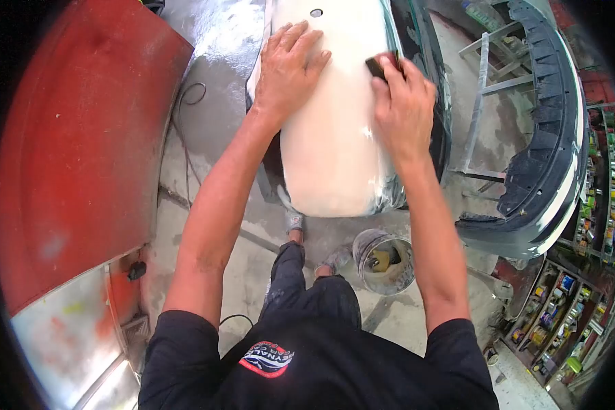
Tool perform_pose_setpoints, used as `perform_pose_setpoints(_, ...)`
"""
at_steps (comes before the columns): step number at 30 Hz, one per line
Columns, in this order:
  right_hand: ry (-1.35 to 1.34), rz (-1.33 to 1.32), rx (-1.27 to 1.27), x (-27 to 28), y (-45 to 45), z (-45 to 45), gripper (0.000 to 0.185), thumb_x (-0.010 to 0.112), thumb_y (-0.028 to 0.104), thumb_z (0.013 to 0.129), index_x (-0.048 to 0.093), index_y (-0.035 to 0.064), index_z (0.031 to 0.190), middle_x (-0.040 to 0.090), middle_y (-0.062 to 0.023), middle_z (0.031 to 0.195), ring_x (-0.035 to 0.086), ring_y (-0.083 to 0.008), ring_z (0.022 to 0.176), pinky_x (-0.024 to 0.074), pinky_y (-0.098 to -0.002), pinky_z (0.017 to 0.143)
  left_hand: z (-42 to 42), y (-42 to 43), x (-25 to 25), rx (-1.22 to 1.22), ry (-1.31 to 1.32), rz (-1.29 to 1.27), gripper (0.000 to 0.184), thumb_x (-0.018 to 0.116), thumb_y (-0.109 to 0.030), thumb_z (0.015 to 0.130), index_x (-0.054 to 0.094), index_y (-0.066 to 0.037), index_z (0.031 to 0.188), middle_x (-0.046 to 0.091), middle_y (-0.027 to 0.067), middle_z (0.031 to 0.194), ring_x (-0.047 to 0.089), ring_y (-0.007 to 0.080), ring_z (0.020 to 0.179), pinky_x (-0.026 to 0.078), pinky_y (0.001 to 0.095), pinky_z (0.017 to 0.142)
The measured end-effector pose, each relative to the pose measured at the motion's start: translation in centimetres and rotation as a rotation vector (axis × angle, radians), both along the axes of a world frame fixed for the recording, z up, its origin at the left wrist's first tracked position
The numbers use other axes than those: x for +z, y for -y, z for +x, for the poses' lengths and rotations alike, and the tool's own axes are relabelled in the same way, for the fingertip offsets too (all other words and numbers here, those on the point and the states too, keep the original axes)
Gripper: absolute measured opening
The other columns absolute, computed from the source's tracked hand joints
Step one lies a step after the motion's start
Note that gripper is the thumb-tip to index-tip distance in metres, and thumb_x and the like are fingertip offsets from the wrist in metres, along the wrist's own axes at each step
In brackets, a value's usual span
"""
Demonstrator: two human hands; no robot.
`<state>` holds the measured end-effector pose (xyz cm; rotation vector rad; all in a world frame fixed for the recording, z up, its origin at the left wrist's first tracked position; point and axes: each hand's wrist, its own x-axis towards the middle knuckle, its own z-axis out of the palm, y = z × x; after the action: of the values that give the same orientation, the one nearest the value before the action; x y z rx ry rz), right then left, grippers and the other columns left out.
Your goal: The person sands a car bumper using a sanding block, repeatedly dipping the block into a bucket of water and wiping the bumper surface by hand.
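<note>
A cream-coloured car bumper (338, 150) stretches away in front of me, with dark and whitish patches along its right edge and near end. My left hand (288, 74) lies flat on its left side, fingers spread and nothing held. Over on the right side, my right hand (408, 109) grips a small dark sanding block (375, 67) against the surface. A round hole (316, 12) shows at the far end of the bumper, beyond my left hand.
By my feet stands a bucket (363, 247) with a yellowish piece in it. A large red panel (92, 143) rises on the left. Another dark bumper (552, 137) rests beside a metal frame (478, 102) on the right, near shelves (550, 318) of cans and bottles.
</note>
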<state>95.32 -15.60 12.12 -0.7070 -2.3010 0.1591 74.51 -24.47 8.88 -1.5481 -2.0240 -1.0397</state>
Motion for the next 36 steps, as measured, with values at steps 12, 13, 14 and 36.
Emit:
perform_pose_setpoints(12, -0.045, -0.011, 0.011, 0.1, -1.3, -1.6, 0.041, 0.073, 0.013, 0.091, 0.069, 0.0074, 0.131, 0.064, -0.0190, 0.134, 0.060, -0.0372, 0.119, 0.0455, -0.0478, 0.104, 0.6, 0.5, 1.2, 0.010, 0.064, -0.062, 0.040, 0.070, -0.028, 0.099, 0.067, -0.007, 0.133, 0.059, 0.0186, 0.147, 0.049, 0.0394, 0.141, 0.038, 0.0506, 0.119)
perform_pose_setpoints(13, -0.041, -0.058, 0.006, 0.2, -0.8, -1.1, 0.042, 0.073, 0.013, 0.091, 0.069, 0.0074, 0.132, 0.064, -0.0191, 0.134, 0.060, -0.0380, 0.119, 0.0455, -0.0480, 0.104, 0.6, 0.5, 1.3, 0.007, 0.064, -0.070, 0.040, 0.069, -0.028, 0.099, 0.067, -0.007, 0.134, 0.059, 0.0185, 0.148, 0.048, 0.0394, 0.141, 0.037, 0.0506, 0.119)
perform_pose_setpoints(14, -0.033, -0.056, -0.004, -0.1, 0.8, 0.5, 0.044, 0.074, 0.011, 0.089, 0.070, 0.0080, 0.133, 0.064, -0.0189, 0.135, 0.059, -0.0380, 0.118, 0.0458, -0.0476, 0.104, 0.6, 0.5, 1.2, 0.003, 0.067, -0.076, 0.040, 0.069, -0.028, 0.100, 0.067, -0.007, 0.134, 0.058, 0.0183, 0.148, 0.048, 0.0395, 0.142, 0.037, 0.0507, 0.120)
perform_pose_setpoints(36, -0.033, -0.022, 0.033, 0.0, -0.3, 0.0, 0.048, 0.073, 0.010, 0.088, 0.068, 0.0113, 0.136, 0.063, -0.0135, 0.135, 0.060, -0.0367, 0.111, 0.0486, -0.0480, 0.101, 0.6, 0.4, 1.5, -0.021, 0.037, -0.055, 0.038, 0.069, -0.025, 0.100, 0.067, -0.006, 0.133, 0.060, 0.0192, 0.145, 0.049, 0.0406, 0.140, 0.038, 0.0512, 0.118)
